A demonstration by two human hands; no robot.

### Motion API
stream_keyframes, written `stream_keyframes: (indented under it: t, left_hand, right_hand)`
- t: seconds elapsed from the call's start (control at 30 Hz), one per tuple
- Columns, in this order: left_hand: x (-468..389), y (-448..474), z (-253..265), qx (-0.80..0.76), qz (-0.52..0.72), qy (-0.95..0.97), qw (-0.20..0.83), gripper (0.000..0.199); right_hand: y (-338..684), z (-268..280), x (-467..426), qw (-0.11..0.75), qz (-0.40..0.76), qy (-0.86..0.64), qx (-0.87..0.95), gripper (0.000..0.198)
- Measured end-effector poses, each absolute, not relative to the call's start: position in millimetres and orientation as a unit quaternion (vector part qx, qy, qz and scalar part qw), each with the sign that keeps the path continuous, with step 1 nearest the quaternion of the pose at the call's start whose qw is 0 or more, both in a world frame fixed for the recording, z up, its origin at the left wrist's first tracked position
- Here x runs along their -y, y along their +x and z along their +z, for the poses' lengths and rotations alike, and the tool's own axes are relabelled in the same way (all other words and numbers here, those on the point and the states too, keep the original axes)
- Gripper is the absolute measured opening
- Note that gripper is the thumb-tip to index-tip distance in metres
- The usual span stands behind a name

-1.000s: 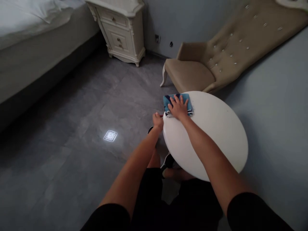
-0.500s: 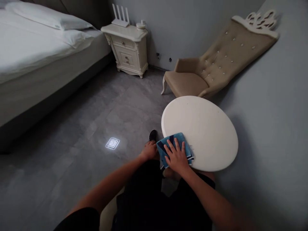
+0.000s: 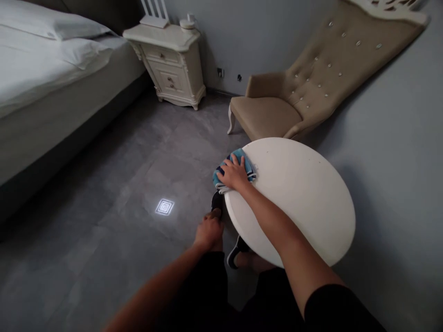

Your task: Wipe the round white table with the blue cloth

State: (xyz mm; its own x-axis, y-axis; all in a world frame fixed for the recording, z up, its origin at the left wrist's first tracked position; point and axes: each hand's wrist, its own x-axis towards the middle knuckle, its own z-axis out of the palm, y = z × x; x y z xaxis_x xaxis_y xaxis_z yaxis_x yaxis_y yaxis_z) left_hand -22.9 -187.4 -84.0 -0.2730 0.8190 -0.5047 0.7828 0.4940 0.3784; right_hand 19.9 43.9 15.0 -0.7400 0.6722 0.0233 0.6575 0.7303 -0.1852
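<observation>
A blue towel (image 3: 218, 174) with dark stripes and a white edge lies bunched over the left rim of a round white table (image 3: 297, 198). My right hand (image 3: 236, 174) presses on it from above, fingers spread and bent over the cloth, with the arm reaching across the tabletop. Below and left of the table, my left hand (image 3: 209, 230) is closed beside my knee, its fingers curled. Whatever is inside those fingers, if anything, is hidden. A few tiny dark specks show near the table's far edge.
A tan tufted armchair (image 3: 266, 115) stands just beyond the table, against the grey wall. A white nightstand (image 3: 173, 64) holds a router (image 3: 154, 21). At left is a bed (image 3: 51, 87). My shoe (image 3: 235, 254) is under the table's edge. A bright square light pattern (image 3: 165, 207) marks the floor.
My right hand has slid the towel away from me along the table's left rim, and the towel is now more bunched. My left hand has moved slightly lower and left in view.
</observation>
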Motion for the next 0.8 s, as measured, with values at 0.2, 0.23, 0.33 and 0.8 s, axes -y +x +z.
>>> stream_keyframes:
  t: [0.2,0.23,0.33,0.8]
  left_hand:
    - [174,-38,-88,-0.814,0.009,0.475,0.334,0.044]
    - [171,-38,-87,-0.814,0.003,0.473,0.336,0.043]
    - [162,-37,-85,-0.816,-0.013,0.47,0.336,0.042]
    - [155,-25,-85,-0.809,-0.025,0.498,0.312,0.051]
  right_hand:
    - [21,20,-194,0.057,0.046,-0.454,0.888,0.056]
    - [30,21,-217,0.059,0.039,-0.471,0.879,0.057]
    - [72,25,-277,0.059,0.025,-0.515,0.855,0.06]
    - [402,40,-291,0.026,0.022,-0.749,0.662,0.071]
